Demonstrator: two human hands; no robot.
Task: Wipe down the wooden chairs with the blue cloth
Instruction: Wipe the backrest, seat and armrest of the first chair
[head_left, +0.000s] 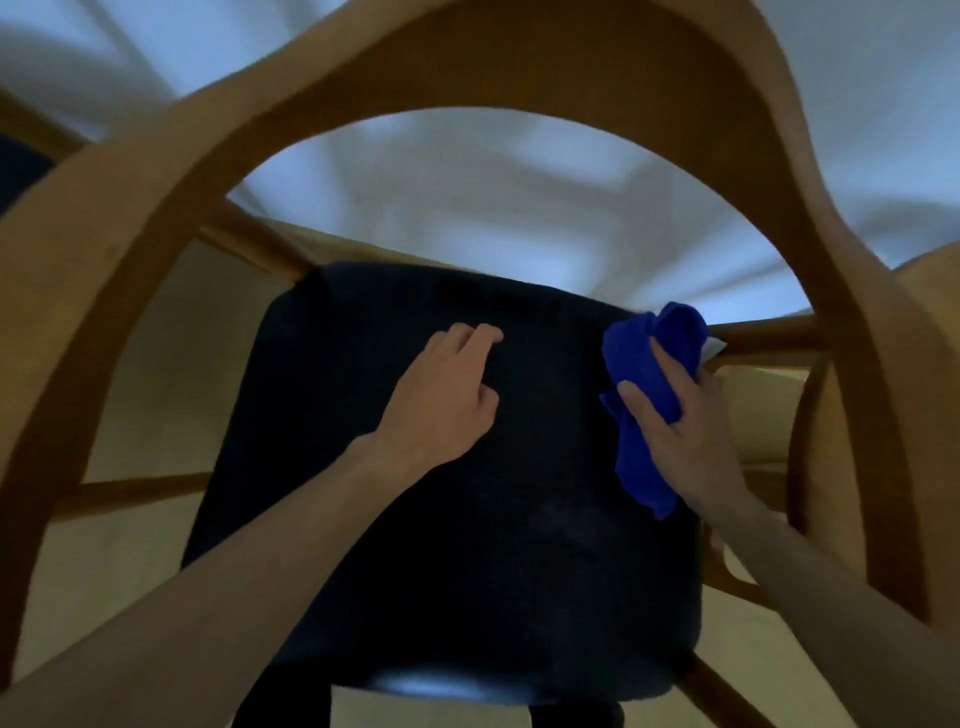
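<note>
- The right hand (675, 431) grips the blue cloth (647, 395) at the right edge of the dark seat (441, 545).
- The left hand (441, 400) rests on the seat with loose, bent fingers and holds nothing.
- The chair (545, 62) has a curved wooden back over the seat.

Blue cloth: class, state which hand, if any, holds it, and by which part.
The right hand grips the blue cloth round its bunched middle; one end hangs below the hand. The left hand holds nothing, resting on the dark seat.
</note>
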